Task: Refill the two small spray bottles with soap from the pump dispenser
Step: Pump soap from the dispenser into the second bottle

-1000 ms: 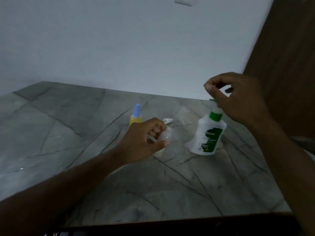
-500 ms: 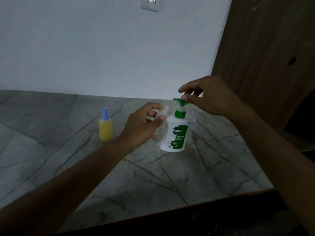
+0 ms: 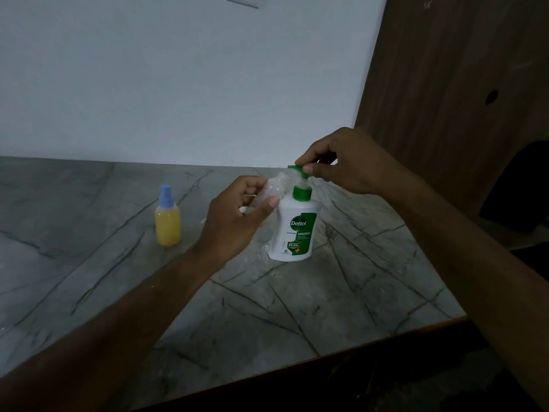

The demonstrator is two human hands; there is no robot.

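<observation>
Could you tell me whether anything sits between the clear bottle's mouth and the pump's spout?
Nothing visible does. The left hand holds the clear bottle tilted, its mouth just under the green pump head, which the right hand grips.

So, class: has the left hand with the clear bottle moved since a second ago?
Yes. The left hand has lifted the clear bottle off the table, rightward to the pump dispenser nozzle.

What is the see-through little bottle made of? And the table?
The clear bottle, held in the left hand, looks like thin, glossy plastic: you can see through it, though glass can't be ruled out. The table looks like polished grey stone, maybe marble: dark veins cross its smooth top. It could be a printed laminate.
</observation>
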